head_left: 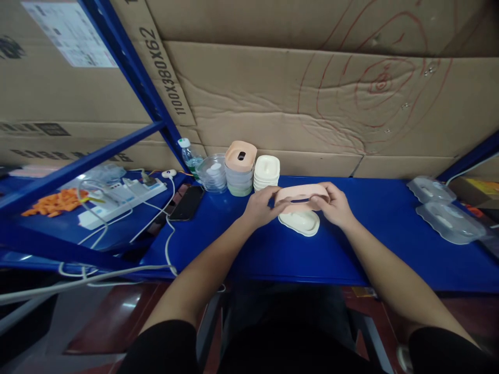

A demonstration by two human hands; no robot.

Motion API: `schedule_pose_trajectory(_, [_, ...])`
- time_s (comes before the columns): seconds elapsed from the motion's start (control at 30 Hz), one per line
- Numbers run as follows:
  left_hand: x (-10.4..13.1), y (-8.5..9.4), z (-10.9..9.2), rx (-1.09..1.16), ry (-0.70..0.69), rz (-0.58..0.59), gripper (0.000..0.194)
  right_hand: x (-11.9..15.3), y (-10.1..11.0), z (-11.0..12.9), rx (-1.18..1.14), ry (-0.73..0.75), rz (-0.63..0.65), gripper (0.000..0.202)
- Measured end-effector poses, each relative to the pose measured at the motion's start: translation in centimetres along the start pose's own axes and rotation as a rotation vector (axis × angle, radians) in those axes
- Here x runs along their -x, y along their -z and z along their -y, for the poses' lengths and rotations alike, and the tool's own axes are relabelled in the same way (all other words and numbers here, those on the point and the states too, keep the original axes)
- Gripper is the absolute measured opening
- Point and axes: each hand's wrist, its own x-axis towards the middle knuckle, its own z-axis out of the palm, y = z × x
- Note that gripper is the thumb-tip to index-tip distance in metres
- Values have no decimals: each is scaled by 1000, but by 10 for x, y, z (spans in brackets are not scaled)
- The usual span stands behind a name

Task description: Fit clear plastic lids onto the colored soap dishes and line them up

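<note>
A pink plastic piece point(302, 192) with a slot in it is held up between my two hands over the blue table. My left hand point(262, 206) grips its left end, and my right hand point(336, 205) grips its right end with the thumb on the near side. Just below it lies a cream oval tray point(302, 223), partly covered from view by the pink piece. Behind my left hand stand a stack of cream lids point(267, 169) and a taller stack of containers point(239, 180) topped by a pink lid point(240, 155) with a dark opening.
Clear plastic bowls point(212, 173), a bottle point(189, 156) and a black phone point(187, 203) are at the back left. Further left are a power strip point(122, 202), cables and orange pieces point(58, 202). Clear trays point(450, 222) lie on the right of the blue table point(374, 228).
</note>
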Motion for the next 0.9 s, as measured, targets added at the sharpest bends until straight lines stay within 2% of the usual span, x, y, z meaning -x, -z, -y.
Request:
schedule_pose_trajectory(0.07, [-2, -1, -5, 27, -110, 36, 66, -2, -1, -2, -71, -89, -101, 46])
schedule_pose_trajectory(0.13, [-4, -1, -8, 16, -243, 113, 79, -7, -2, -5, -165, -139, -180, 46])
schedule_pose_trajectory(0.2, [-6, 0, -8, -46, -297, 204, 65, -11, -3, -10, -246, -168, -226, 46])
schedule_pose_trajectory(0.27, [-7, 3, -3, -120, -291, 241, 45, -15, -2, -14, -311, -203, -210, 50])
schedule_pose_trajectory(0.33, [-7, 9, 7, -182, -229, 184, 35, -16, 2, -16, -340, -239, -129, 61])
schedule_pose_trajectory(0.43, [-11, 22, 28, -261, -9, -53, 38, -14, 12, -15, -168, -160, 16, 73])
schedule_pose_trajectory(0.53, [-19, 37, 50, -356, 202, -356, 45, -11, 23, -11, 156, 13, 278, 73])
schedule_pose_trajectory(0.6, [-24, 45, 62, -404, 291, -438, 54, -7, 26, -11, 290, 35, 483, 75])
schedule_pose_trajectory(0.67, [-26, 48, 69, -442, 363, -443, 64, -4, 26, -13, 382, -2, 626, 86])
schedule_pose_trajectory(0.77, [-22, 45, 74, -486, 434, -400, 72, -1, 26, -18, 469, -36, 750, 100])
schedule_pose_trajectory(0.83, [-19, 40, 73, -497, 439, -357, 74, -1, 29, -23, 474, -31, 779, 98])
schedule_pose_trajectory(0.9, [-16, 36, 72, -497, 421, -311, 74, -2, 32, -28, 466, -30, 770, 88])
